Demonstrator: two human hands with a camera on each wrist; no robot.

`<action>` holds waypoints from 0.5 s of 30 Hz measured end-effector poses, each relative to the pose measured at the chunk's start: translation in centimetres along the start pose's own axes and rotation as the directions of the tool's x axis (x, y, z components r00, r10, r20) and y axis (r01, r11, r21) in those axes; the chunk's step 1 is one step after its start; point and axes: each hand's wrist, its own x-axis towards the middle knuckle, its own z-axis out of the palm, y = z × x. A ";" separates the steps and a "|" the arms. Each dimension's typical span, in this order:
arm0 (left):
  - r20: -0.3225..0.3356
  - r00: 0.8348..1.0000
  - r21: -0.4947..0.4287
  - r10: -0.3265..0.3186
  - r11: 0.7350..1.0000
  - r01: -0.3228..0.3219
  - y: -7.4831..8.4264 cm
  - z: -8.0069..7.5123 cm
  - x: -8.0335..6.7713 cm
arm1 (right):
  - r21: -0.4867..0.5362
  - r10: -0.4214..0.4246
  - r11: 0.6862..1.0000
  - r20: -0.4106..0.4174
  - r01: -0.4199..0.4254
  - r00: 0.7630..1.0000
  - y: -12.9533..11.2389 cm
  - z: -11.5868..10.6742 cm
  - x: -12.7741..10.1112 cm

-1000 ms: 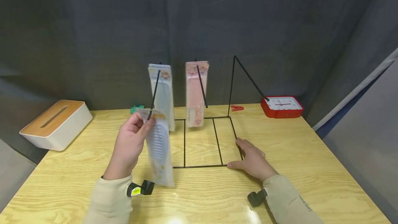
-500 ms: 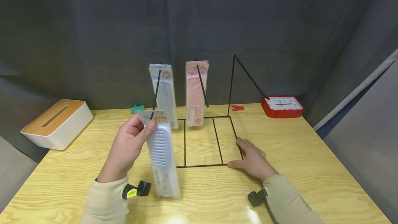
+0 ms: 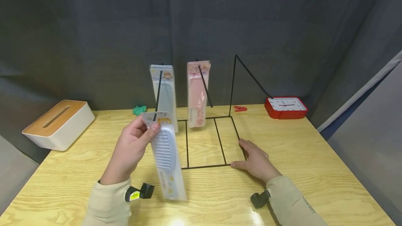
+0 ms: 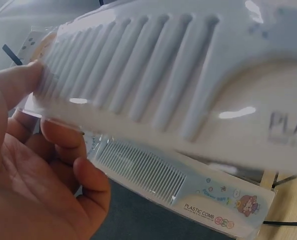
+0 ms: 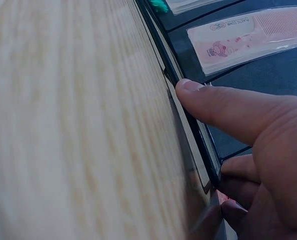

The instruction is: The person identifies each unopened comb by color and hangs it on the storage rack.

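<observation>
My left hand (image 3: 130, 149) pinches the top of a packaged pale-blue wide-toothed comb (image 3: 164, 152) between thumb and fingers. The comb hangs slightly tilted, and the end of the left black hook (image 3: 158, 95) shows over its header card. Whether the hook passes through the card's hole is hard to see. Behind it, packaged blue fine-toothed combs (image 3: 166, 90) hang on the same hook. My right hand (image 3: 255, 161) holds the near right corner of the black wire rack (image 3: 205, 166), thumb on the front bar and fingers at the side bar.
Packaged pink combs (image 3: 197, 97) hang on the middle hook; the right hook (image 3: 252, 76) is bare. A red clock (image 3: 285, 108) stands at right, near a red clothespin (image 3: 240, 108). A tissue box (image 3: 58, 125) is at left, and a green bundle (image 3: 139, 110) lies behind.
The held comb has come slightly toward the person and to the right, its lower end swinging right. The blue combs behind swayed and settled back. My right hand stays at the rack corner.
</observation>
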 end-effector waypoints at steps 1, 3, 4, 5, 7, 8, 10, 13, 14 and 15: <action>-0.009 1.000 -0.003 0.002 1.000 -0.002 0.0 0.1 0.1 | -0.003 0.001 1.000 0.000 -0.001 1.000 0.0 -0.1 0.0; -0.032 0.999 -0.007 0.005 1.000 -0.005 -0.1 0.2 0.2 | -0.009 0.002 1.000 -0.001 -0.002 1.000 0.1 -0.2 -0.1; -0.044 0.999 -0.010 0.009 1.000 -0.009 -0.2 0.4 0.3 | -0.010 0.003 1.000 -0.001 -0.003 1.000 0.1 -0.3 -0.1; -0.057 0.998 -0.011 0.009 1.000 -0.010 -0.3 0.5 0.4 | -0.011 0.005 1.000 -0.003 -0.005 1.000 0.1 -0.3 -0.2; -0.083 0.997 -0.013 0.008 1.000 -0.009 -0.5 0.7 0.6 | -0.011 0.005 1.000 -0.006 -0.005 1.000 0.1 -0.4 -0.3; -0.097 0.995 -0.004 0.009 1.000 -0.009 -0.5 0.7 0.7 | -0.010 0.004 1.000 -0.007 -0.004 1.000 0.0 -0.5 -0.3; -0.127 0.992 0.015 -0.001 1.000 0.003 -0.6 0.8 0.9 | -0.004 0.000 1.000 -0.007 0.000 1.000 -0.1 -0.4 -0.3; -0.170 0.985 0.040 -0.024 0.999 0.031 -0.7 0.6 1.4 | 0.008 -0.001 1.000 -0.005 0.001 1.000 -0.1 -0.2 -0.3; -0.185 0.982 0.043 -0.028 0.998 0.037 -0.8 0.6 1.7 | 0.014 0.001 1.000 -0.004 -0.001 1.000 -0.1 -0.2 -0.3; -0.197 0.980 0.037 -0.034 0.998 0.042 -0.9 0.5 2.0 | 0.018 0.002 1.000 -0.004 -0.002 1.000 -0.1 -0.2 -0.2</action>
